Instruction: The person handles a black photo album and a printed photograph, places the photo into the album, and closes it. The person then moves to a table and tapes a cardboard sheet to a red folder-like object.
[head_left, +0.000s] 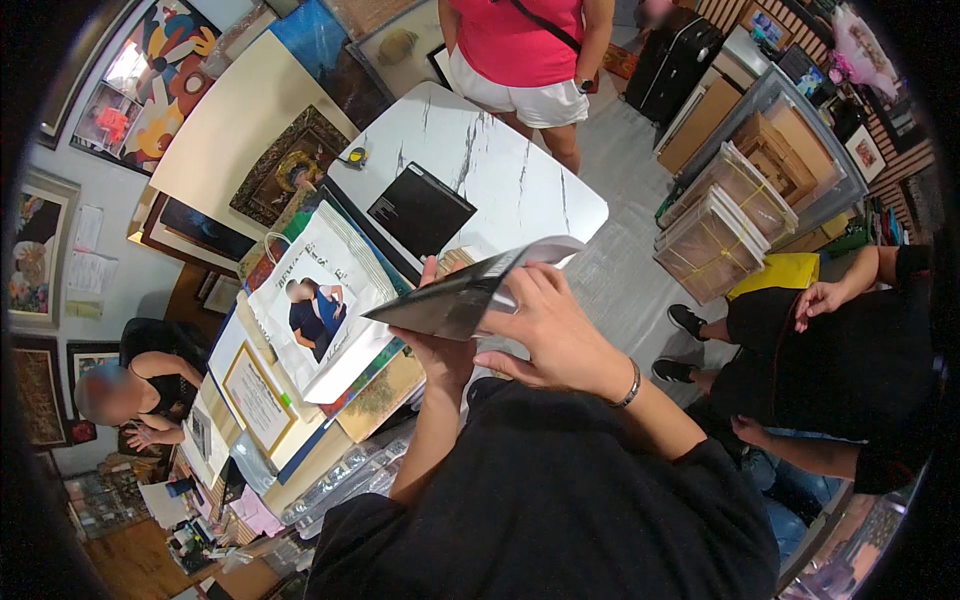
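A thin black-covered booklet (pixel 432 306) is in both my hands, tilted above the near side of the table. My left hand (pixel 440 358) grips it from beneath, with fingertips showing over its far edge. At its right side my right hand (pixel 550 325) has fingers curled around the bent-up pages or cover. What the pages show is hidden from me. Beyond the booklet, a flat black item (pixel 420 208) with small pale print lies on the white marbled table (pixel 530 185). Left of my hands, a white bag (pixel 285 325) bears a printed picture of two people.
A yellow tape measure (pixel 355 157) and an ornate framed picture (pixel 290 165) are at the table's left. A gold-framed certificate (pixel 258 398) lies nearer me. One person (pixel 520 50) stands beyond the table, another (pixel 830 340) at right, and a third (pixel 150 385) at left. Wrapped frames (pixel 715 240) lean at right.
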